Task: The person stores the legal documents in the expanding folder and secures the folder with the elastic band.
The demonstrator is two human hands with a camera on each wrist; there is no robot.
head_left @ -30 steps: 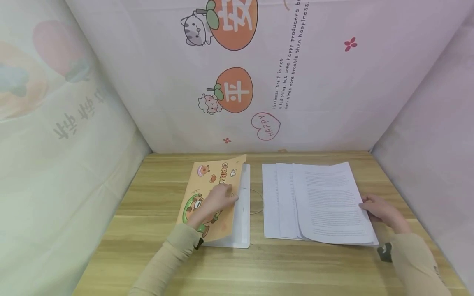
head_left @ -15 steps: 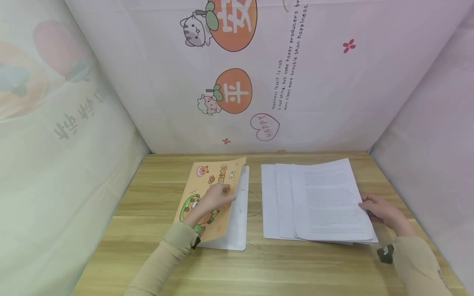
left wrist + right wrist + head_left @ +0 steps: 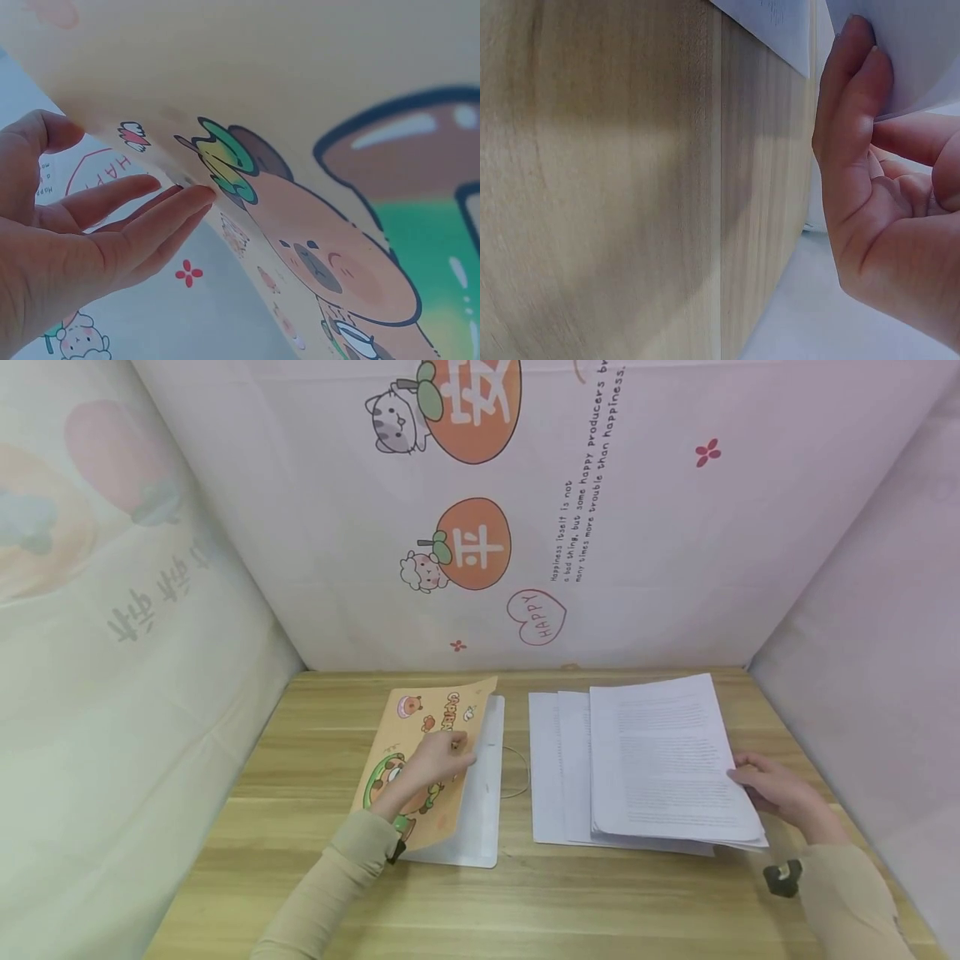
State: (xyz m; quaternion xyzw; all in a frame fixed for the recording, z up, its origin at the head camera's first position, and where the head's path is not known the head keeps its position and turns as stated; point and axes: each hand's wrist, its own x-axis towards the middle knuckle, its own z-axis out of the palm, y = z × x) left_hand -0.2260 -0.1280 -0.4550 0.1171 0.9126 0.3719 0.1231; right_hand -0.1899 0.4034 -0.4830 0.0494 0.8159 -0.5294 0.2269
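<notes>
An orange cartoon-printed folder [image 3: 408, 702] lies on the left side of the table, its front cover raised along the right edge over a white inner side [image 3: 483, 810]. My left hand [image 3: 435, 760] holds that cover by its right edge; the left wrist view shows its fingertips [image 3: 199, 196] against the printed face and the thumb at the edge. To the right is a fanned group of printed sheets. My right hand [image 3: 776, 789] pinches the right edge of the top sheets [image 3: 667, 760], thumb above and fingers beneath. They are lifted off the lower sheets [image 3: 543, 768].
A thin elastic loop [image 3: 525, 772] sticks out from the folder's right side toward the papers. The wood-grain table [image 3: 525, 910] is enclosed by printed white cloth at the back [image 3: 645, 602] and plain-looking cloth on the right [image 3: 870, 635].
My right hand has raised the top sheets, whose left edge has come up off the sheets below and shifted slightly left. My left hand and the folder cover stay nearly in place.
</notes>
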